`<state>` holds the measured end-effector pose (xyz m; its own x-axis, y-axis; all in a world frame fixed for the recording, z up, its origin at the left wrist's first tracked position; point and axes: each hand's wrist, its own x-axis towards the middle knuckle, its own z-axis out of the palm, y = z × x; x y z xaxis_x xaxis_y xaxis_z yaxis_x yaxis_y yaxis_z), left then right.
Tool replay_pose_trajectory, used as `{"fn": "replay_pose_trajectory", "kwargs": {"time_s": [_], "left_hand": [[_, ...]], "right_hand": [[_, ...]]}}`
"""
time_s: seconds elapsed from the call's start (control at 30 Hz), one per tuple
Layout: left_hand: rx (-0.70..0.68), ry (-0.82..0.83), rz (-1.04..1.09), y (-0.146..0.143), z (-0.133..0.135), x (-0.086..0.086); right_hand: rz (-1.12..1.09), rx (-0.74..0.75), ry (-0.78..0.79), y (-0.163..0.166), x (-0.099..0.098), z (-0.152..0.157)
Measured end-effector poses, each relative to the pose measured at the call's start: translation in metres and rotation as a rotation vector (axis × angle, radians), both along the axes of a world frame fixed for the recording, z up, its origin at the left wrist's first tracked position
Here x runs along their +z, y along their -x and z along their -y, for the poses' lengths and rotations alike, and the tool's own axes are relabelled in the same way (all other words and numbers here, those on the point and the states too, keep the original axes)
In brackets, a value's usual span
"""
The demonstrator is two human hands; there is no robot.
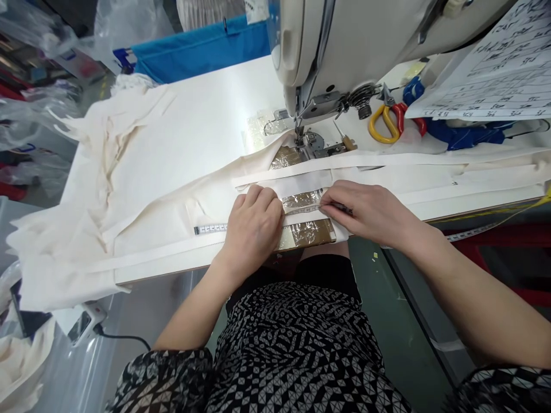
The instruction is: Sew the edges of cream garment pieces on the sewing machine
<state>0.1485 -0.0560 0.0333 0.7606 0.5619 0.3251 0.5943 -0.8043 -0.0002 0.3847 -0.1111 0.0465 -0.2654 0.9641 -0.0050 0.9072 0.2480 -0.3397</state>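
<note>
Measuring tape [210,229]: laid along cream fabric [159,229], pressed down by the left hand [255,226], fingers bunched, any pinch beneath hidden, seemingly against slipping. Dark pen-like tool [342,208]: pinched in the right hand [370,211], tip held at the tape, apparently for alignment.

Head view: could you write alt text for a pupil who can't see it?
A person's left hand rests on a tape measure laid over cream fabric, while the right hand holds a slim dark tool near the tape. They are at a white table, before a sewing machine with yellow-handled scissors nearby.
</note>
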Motion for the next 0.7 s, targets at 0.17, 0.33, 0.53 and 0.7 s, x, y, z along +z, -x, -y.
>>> {"fn": "replay_pose_trajectory", "kwargs": {"time_s": [0.17,0.33,0.53,0.7], "left_hand": [[-0.051,0.077,0.02,-0.016,0.001,0.01],[-0.126,0.113,-0.01,-0.039,-0.002,0.009],[-0.147,0.192,0.016,-0.048,-0.012,0.003],[-0.133,0.197,0.026,-0.05,-0.013,0.0]], "right_hand": [[-0.01,0.006,-0.01,0.0,-0.002,0.0],[0.0,-0.008,-0.019,0.001,-0.005,0.001],[0.003,-0.007,-0.033,0.003,-0.004,0.002],[-0.013,-0.004,-0.038,0.003,-0.001,0.002]]}}
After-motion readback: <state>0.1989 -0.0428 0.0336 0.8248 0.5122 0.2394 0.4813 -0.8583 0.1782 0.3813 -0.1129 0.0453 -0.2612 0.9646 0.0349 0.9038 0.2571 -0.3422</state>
